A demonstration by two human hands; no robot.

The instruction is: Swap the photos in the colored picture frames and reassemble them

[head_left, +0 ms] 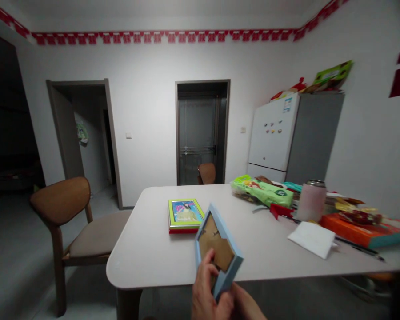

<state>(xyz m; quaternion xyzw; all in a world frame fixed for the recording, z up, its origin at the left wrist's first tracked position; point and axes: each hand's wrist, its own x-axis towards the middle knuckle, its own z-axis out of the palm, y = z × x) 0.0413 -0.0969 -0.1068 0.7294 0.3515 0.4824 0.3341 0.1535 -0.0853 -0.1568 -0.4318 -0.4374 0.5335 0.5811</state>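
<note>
At the left, a wooden chair (62,209) stands beside the tabletop (146,253). Ahead and slightly left of me, a green-framed picture (186,213) lies flat on it. My left grip (206,291) pinches the blue frame (220,249) low down, thumb on its brown backing. The frame's long axis tilts up and leftward over the tabletop's near edge. My right grip (248,306) meets its lower corner with fingers hidden, so I cannot tell whether they close.

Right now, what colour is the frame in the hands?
Light blue frame, brown back; head view.
</note>
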